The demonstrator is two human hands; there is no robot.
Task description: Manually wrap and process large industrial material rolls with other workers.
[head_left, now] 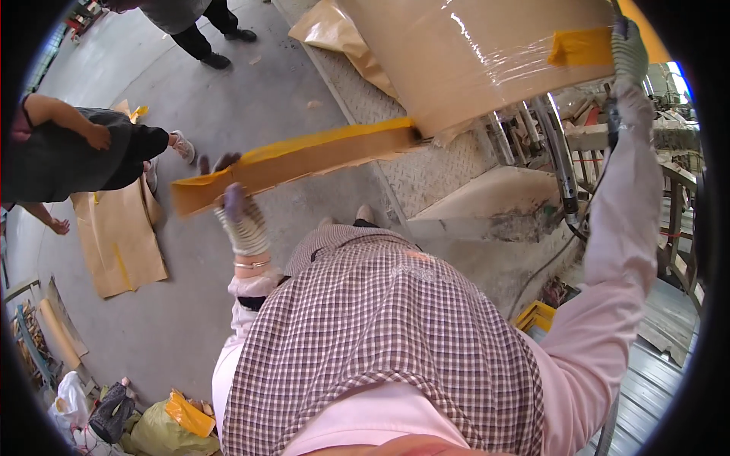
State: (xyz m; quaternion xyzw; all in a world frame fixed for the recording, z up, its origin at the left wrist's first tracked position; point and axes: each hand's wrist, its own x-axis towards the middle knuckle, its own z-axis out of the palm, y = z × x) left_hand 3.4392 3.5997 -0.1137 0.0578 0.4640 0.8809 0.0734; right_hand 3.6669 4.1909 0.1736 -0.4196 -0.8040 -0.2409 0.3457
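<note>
A long strip of brown paper (327, 161) edged with yellow tape stretches from the big roll toward the left. My left hand (242, 220), in a striped glove with purple fingertips, is closed around its free end, with fingertips showing over the far edge. The large brown roll (456, 68) is wrapped in shiny clear film and bears a yellow tape patch (582, 47). My right hand (630, 57), also gloved, is raised at the roll's right side beside that patch. Its fingers look curled, and what they grip is hidden.
On the left stands a person in a dark apron (72, 152), near brown paper sheets (118, 235) on the floor. Another person's legs (201, 38) show at the top. Metal rods (559, 152) and a machine base (487, 205) sit below the roll. Bags (163, 425) lie lower left.
</note>
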